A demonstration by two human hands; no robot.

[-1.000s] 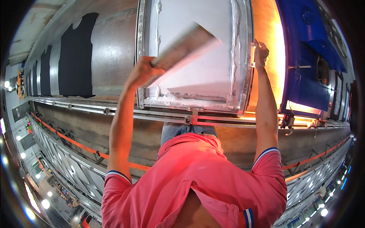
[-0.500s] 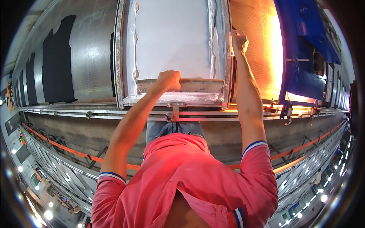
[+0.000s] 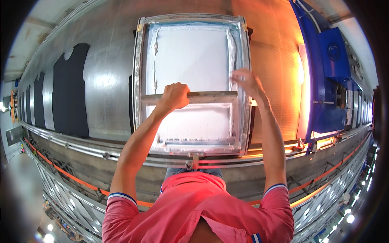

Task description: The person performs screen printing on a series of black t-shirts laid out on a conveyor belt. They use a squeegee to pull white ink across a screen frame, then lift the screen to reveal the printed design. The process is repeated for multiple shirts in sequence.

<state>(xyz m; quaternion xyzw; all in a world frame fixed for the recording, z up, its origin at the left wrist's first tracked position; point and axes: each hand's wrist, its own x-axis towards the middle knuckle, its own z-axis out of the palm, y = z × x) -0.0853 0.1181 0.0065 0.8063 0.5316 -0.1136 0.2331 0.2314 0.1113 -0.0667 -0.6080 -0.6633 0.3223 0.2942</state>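
My left hand (image 3: 176, 95) is wrapped round the wooden handle of a squeegee (image 3: 212, 94), which lies crosswise over a screen-printing frame (image 3: 245, 121). White ink (image 3: 190, 56) covers the mesh, with thicker ridges along both sides. My right hand (image 3: 249, 83) hovers by the frame's right rail, just above the squeegee's right end. Its fingers are loosely bent and apart, with nothing seen in them. Dark fabric edges (image 3: 131, 101) show from under the frame on both sides.
Black cut garment pieces (image 3: 69, 89) lie on the long metal table (image 3: 107, 77) to the left. A blue machine (image 3: 324, 97) with a bright orange glow stands at the right. Along the table's near edge runs a metal rail (image 3: 170, 161), with an orange bar (image 3: 77, 168) below.
The squeegee has moved away from the frame's near end, with my left hand still on it. My right hand has left the frame's right rail and come inward. The view has shifted too.
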